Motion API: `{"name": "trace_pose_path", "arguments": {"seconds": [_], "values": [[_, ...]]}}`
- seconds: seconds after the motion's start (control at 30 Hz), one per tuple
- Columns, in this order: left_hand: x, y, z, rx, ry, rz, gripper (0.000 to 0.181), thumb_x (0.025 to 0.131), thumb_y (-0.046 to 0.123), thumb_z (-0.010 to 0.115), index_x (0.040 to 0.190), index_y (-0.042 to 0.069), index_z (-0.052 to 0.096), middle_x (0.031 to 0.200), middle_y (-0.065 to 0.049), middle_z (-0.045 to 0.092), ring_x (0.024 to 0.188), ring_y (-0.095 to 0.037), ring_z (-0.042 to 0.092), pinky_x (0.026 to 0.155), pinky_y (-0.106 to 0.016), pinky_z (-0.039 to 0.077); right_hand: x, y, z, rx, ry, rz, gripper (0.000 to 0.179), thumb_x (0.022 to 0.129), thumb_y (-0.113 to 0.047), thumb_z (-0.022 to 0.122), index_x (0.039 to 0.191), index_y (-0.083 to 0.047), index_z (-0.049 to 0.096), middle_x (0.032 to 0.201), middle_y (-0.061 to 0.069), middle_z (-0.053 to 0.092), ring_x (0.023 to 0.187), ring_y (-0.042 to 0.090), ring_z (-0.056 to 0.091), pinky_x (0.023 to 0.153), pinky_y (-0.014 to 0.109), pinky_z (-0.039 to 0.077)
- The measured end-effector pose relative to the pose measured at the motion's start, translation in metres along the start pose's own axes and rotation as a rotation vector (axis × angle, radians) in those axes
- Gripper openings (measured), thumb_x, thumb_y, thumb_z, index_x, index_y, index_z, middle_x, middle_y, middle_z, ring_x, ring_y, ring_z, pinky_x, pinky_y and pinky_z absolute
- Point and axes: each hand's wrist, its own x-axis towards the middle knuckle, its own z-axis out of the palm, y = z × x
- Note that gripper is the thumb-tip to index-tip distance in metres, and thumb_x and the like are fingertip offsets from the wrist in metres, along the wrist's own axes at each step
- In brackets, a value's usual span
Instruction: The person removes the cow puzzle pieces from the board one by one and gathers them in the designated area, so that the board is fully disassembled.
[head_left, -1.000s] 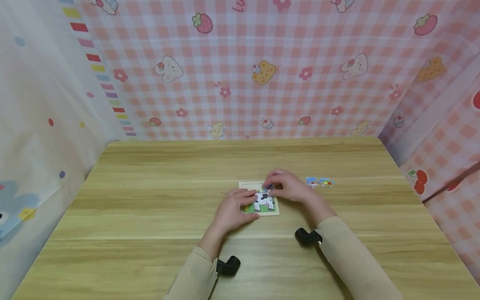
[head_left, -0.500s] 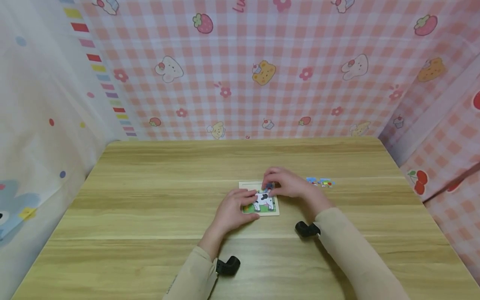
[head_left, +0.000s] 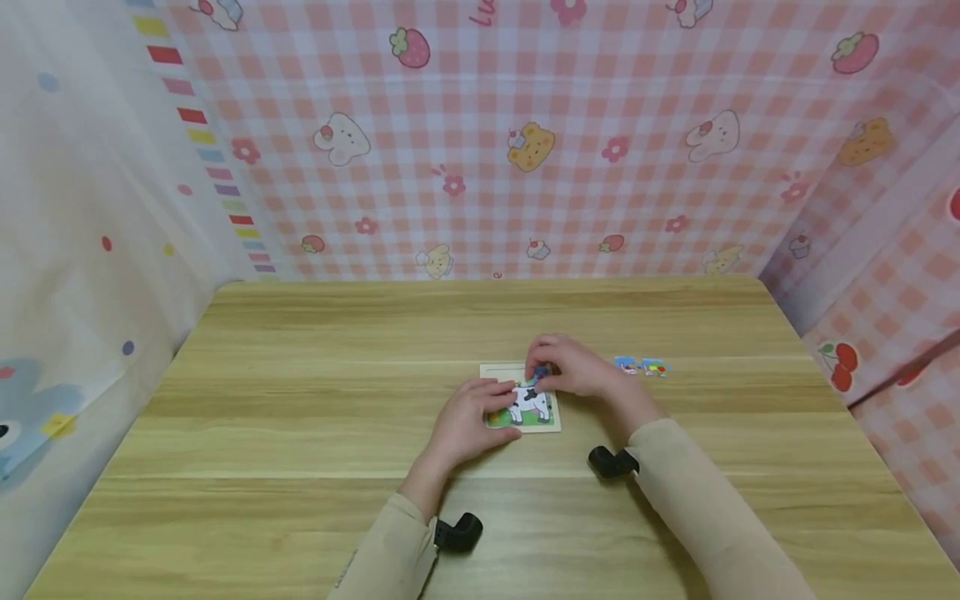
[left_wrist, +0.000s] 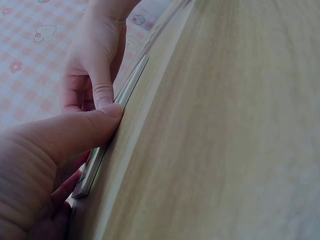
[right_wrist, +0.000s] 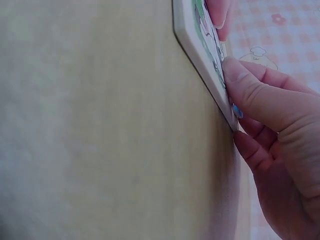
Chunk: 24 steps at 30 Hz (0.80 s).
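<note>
A small wooden jigsaw puzzle board (head_left: 543, 429) with a cow picture (head_left: 531, 403) lies on the table. My left hand (head_left: 467, 418) holds it from the left, thumb at the near edge and fingers spread over the picture; the left wrist view shows that thumb (left_wrist: 92, 131) against the board's edge. At the upper right corner, my right hand (head_left: 576, 368) pinches a blue puzzle piece (head_left: 542, 372) between thumb and curled fingers, over the board. A bit of its blue (right_wrist: 238, 111) shows below the thumb in the right wrist view. Fingers cover most of this piece.
Two loose puzzle pieces, one mostly blue (head_left: 626, 365) and one with yellow and red (head_left: 656, 367), lie right of the board behind my right wrist. The wood-grain table (head_left: 300, 400) ends at a pink checked curtain (head_left: 480, 200).
My right hand has shifted slightly at the board's upper right corner, its forearm coming a little closer to the loose pieces. The left hand and the board stay in place.
</note>
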Motion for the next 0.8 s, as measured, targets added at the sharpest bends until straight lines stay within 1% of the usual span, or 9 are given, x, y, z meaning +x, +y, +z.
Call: {"name": "trace_pose_path", "arguments": {"seconds": [0.1, 0.23, 0.33, 0.47, 0.57, 0.8], "values": [[0.0, 0.001, -0.001, -0.006, 0.002, 0.004, 0.054, 0.08, 0.029, 0.084, 0.127, 0.007, 0.068, 0.139, -0.003, 0.059, 0.134, -0.03, 0.045, 0.113, -0.047, 0.032, -0.001, 0.0, 0.002, 0.007, 0.019, 0.013, 0.016, 0.083, -0.013, 0.08, 0.095, -0.013, 0.068, 0.109, 0.003, 0.062, 0.105, 0.023, 0.054, 0.098, 0.045, 0.042], [0.0, 0.001, -0.001, 0.004, 0.006, 0.008, 0.055, 0.079, 0.03, 0.084, 0.126, 0.007, 0.068, 0.139, -0.003, 0.059, 0.134, -0.029, 0.046, 0.113, -0.046, 0.032, -0.005, -0.001, 0.003, 0.017, 0.059, 0.027, 0.026, 0.084, -0.011, 0.079, 0.108, -0.007, 0.068, 0.109, 0.005, 0.064, 0.1, 0.022, 0.056, 0.092, 0.043, 0.045], [0.0, 0.001, 0.0, 0.013, 0.009, 0.012, 0.055, 0.079, 0.03, 0.084, 0.126, 0.007, 0.068, 0.139, -0.003, 0.059, 0.133, -0.029, 0.046, 0.113, -0.046, 0.032, -0.008, -0.003, 0.003, 0.052, 0.086, 0.06, 0.034, 0.084, -0.009, 0.079, 0.115, -0.003, 0.067, 0.109, 0.007, 0.065, 0.096, 0.021, 0.057, 0.087, 0.041, 0.048], [0.001, 0.0, 0.001, 0.007, 0.009, 0.014, 0.055, 0.079, 0.03, 0.084, 0.126, 0.007, 0.068, 0.139, -0.003, 0.059, 0.133, -0.029, 0.046, 0.114, -0.045, 0.032, -0.01, -0.003, 0.005, 0.103, 0.114, 0.13, 0.032, 0.085, -0.008, 0.078, 0.114, -0.004, 0.067, 0.106, 0.006, 0.064, 0.093, 0.02, 0.058, 0.083, 0.037, 0.05], [0.0, 0.0, 0.001, 0.002, 0.011, 0.014, 0.055, 0.079, 0.029, 0.084, 0.125, 0.006, 0.068, 0.138, -0.003, 0.059, 0.133, -0.03, 0.046, 0.113, -0.046, 0.032, -0.011, -0.002, 0.007, 0.123, 0.135, 0.164, 0.028, 0.086, -0.009, 0.078, 0.112, -0.006, 0.069, 0.102, 0.003, 0.062, 0.09, 0.018, 0.057, 0.081, 0.035, 0.05], [0.0, -0.001, 0.001, 0.011, 0.009, 0.009, 0.055, 0.078, 0.029, 0.084, 0.126, 0.006, 0.068, 0.139, -0.004, 0.059, 0.133, -0.03, 0.046, 0.113, -0.046, 0.032, -0.013, -0.005, 0.009, 0.182, 0.186, 0.176, 0.023, 0.087, -0.007, 0.075, 0.11, -0.009, 0.07, 0.098, 0.001, 0.061, 0.083, 0.017, 0.052, 0.073, 0.031, 0.047]]}}
